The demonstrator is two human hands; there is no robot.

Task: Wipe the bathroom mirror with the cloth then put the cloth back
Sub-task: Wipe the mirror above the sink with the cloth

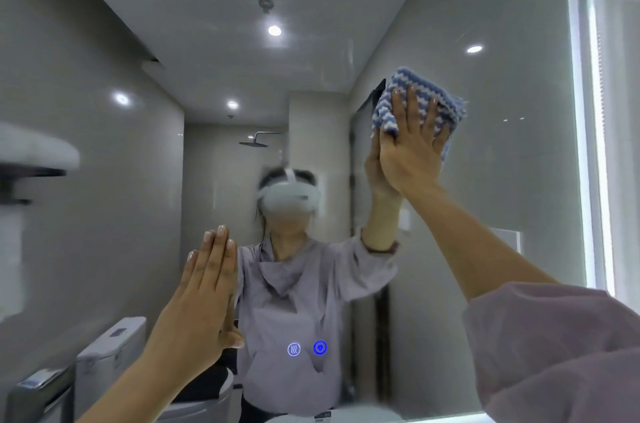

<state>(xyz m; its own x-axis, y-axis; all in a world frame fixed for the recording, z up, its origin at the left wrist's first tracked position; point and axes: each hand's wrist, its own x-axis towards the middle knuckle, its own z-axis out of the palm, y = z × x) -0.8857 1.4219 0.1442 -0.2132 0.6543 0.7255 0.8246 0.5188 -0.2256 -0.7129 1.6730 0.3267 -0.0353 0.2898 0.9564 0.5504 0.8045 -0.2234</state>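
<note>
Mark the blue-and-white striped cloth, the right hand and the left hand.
Blue-and-white striped cloth [429,85]: head view, fabric above the fingertips.
Right hand [412,152]: head view, back of the hand.
Left hand [199,298]: head view, back of the hand.

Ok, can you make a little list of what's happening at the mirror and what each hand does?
mirror: bathroom mirror, lit edge
cloth: blue and white, high on the right of the glass
right hand: flat, pressing the cloth on the mirror
left hand: flat, fingers straight, lower left, holding nothing
lights: two glowing blue icons low down
step: wiping, cloth not put back yet
</note>
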